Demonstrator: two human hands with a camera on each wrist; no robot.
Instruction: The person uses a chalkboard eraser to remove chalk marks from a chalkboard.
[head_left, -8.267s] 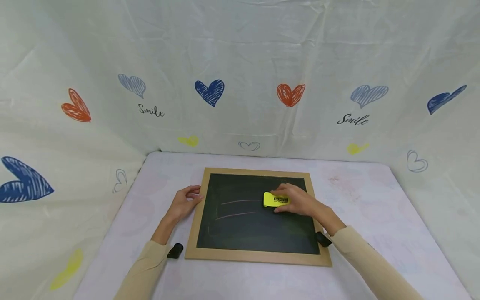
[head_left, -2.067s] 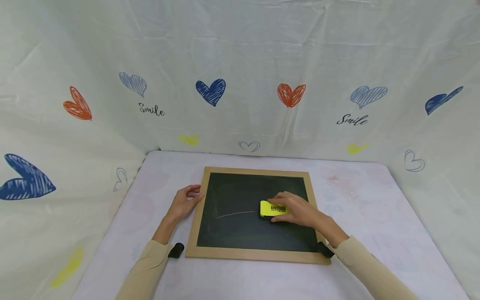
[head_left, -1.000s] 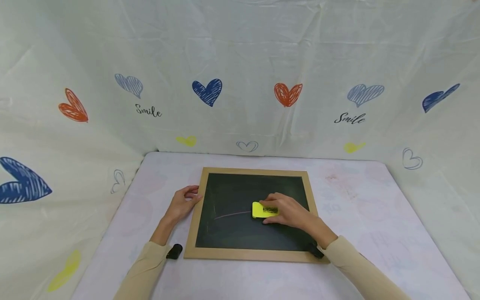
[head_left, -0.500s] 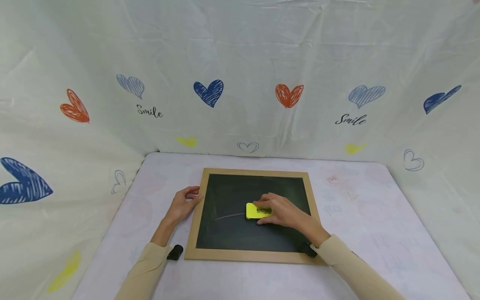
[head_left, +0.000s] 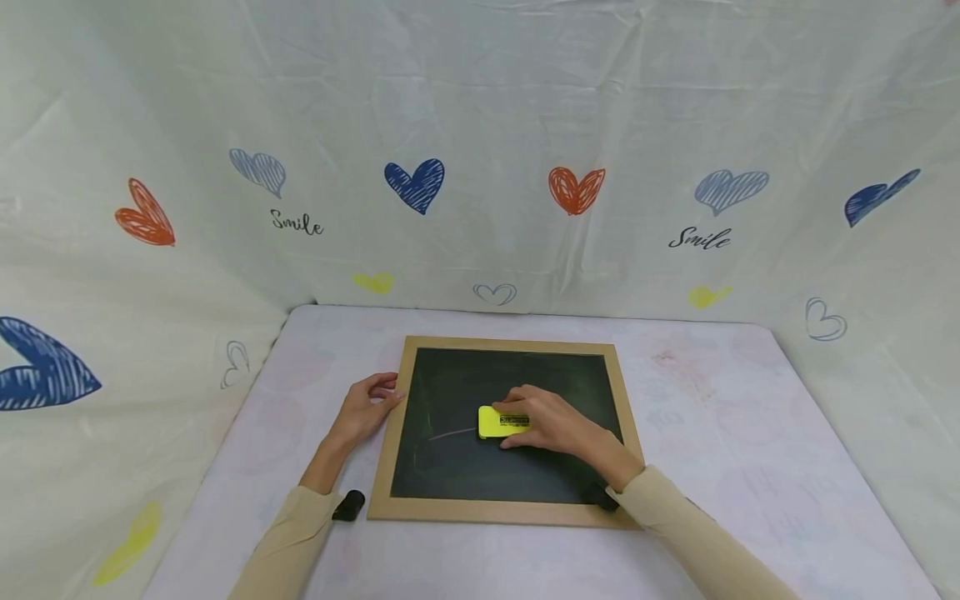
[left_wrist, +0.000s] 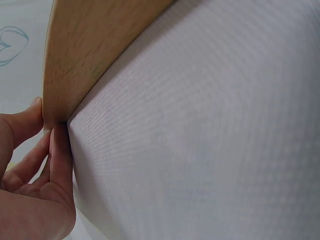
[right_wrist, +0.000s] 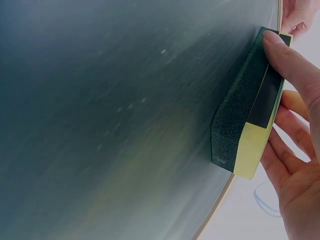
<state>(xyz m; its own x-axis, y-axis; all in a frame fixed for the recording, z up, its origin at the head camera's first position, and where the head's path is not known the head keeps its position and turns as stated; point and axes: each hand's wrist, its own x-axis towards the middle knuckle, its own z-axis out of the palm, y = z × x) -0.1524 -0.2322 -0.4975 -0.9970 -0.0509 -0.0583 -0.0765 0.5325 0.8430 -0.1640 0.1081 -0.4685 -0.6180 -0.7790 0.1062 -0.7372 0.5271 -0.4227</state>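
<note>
A yellow eraser [head_left: 501, 422] with a black-printed label and a dark charcoal felt underside shows against the dark green-black face of a chalkboard [head_left: 457, 467], which is edged by a pale, light-brown wooden frame [head_left: 386, 467]. A faint pinkish chalk line [head_left: 452, 433] marks the board. Both sleeves [head_left: 697, 546] are beige. The table covering [head_left: 720, 392] is pale lilac-white with very faint pastel shapes. The backdrop cloth [head_left: 480, 108] is off-white, patterned with scribbled hearts in navy, orange, grey-blue and yellow, outlined hearts in blue, and the word "Smile" in black script.
</note>
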